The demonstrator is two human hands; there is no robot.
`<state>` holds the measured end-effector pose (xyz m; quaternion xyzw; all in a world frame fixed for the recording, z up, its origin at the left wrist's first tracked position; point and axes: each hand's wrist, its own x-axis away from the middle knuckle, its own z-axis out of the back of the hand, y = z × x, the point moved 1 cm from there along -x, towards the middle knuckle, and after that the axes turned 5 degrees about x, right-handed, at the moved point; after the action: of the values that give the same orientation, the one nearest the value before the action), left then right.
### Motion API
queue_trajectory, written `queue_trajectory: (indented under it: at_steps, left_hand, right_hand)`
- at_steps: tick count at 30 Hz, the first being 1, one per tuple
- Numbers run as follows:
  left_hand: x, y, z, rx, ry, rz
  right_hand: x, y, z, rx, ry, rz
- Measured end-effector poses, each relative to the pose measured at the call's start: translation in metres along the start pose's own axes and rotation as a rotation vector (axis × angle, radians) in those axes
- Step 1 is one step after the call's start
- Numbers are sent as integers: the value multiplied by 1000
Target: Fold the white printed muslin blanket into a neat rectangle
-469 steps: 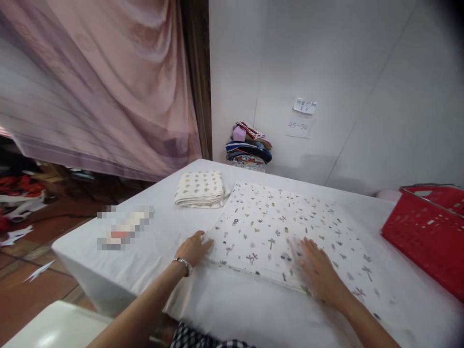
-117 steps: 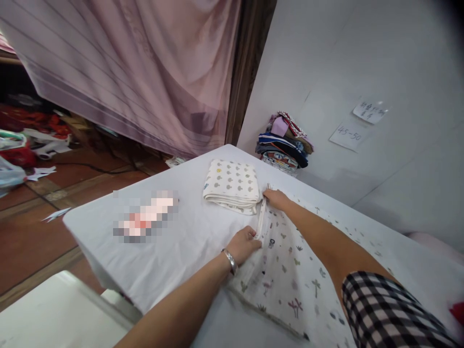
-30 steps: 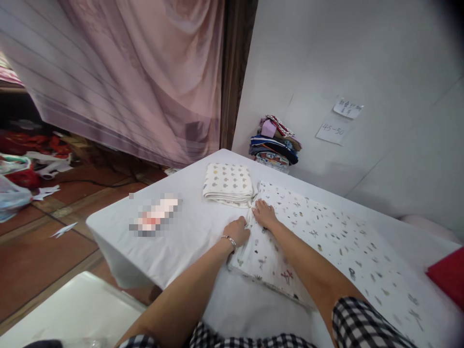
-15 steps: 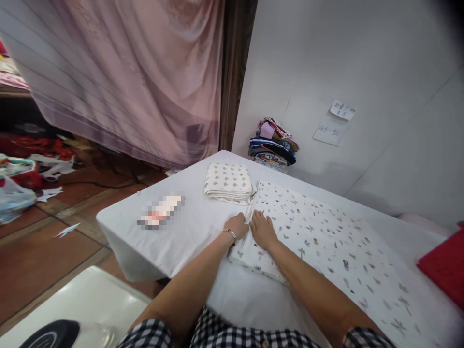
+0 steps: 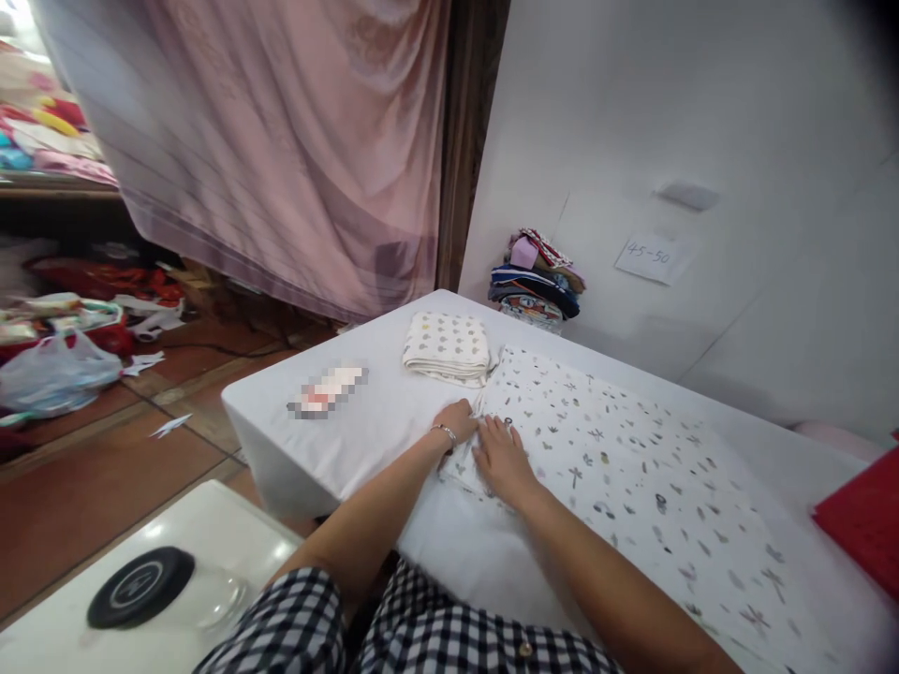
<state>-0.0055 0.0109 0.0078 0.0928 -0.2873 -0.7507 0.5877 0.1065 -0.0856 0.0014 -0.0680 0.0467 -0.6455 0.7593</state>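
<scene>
A white cloth (image 5: 618, 468) printed with small plants and leaf shapes lies spread over the right part of the table. At its left edge, my left hand (image 5: 456, 421), with a bracelet at the wrist, has its fingers closed on the cloth's border; the fingertips are partly hidden. Close beside it, my right hand (image 5: 504, 461) rests palm down on the cloth with the fingers stretched out. Just beyond my hands sits a folded cream cloth (image 5: 448, 342) with a grey dotted print, near the printed cloth's far left corner.
A blurred-out flat object (image 5: 327, 391) lies on the white table (image 5: 379, 426). Folded clothes (image 5: 535, 281) are stacked by the wall. Red fabric (image 5: 861, 515) is at the right. Lower left, a white stand (image 5: 63, 646) holds a black-lidded jar (image 5: 140, 588). A pink curtain (image 5: 302, 159) hangs behind.
My right hand has slid slightly toward me along the cloth's edge, its fingers still flat. My left hand stays at the border. The view has turned a little left, and the upper wall note has lifted.
</scene>
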Motion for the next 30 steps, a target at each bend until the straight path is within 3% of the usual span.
queue_trajectory:
  at_steps: [8, 15, 17, 19, 23, 28, 30]
  left_hand:
    - [-4, -4, 5, -4, -22, 0]
    - [5, -9, 2, -26, 46, -16]
    - [6, -9, 1, -30, 59, -19]
    - [7, -10, 1, -32, 69, -23]
    - [9, -9, 2, -39, 88, -30]
    - [9, -8, 3, -48, 80, -13]
    - [8, -7, 3, -46, 80, -3]
  right_hand:
    - [37, -9, -3, -56, -90, 111]
    - [60, -10, 7, -70, -121, 117]
    - [64, -11, 11, -81, -180, 140]
    - [65, -9, 17, -111, -201, 144]
    - [61, 5, 25, -89, -96, 105]
    - [50, 32, 16, -149, -246, 112]
    - [41, 40, 19, -189, -252, 83]
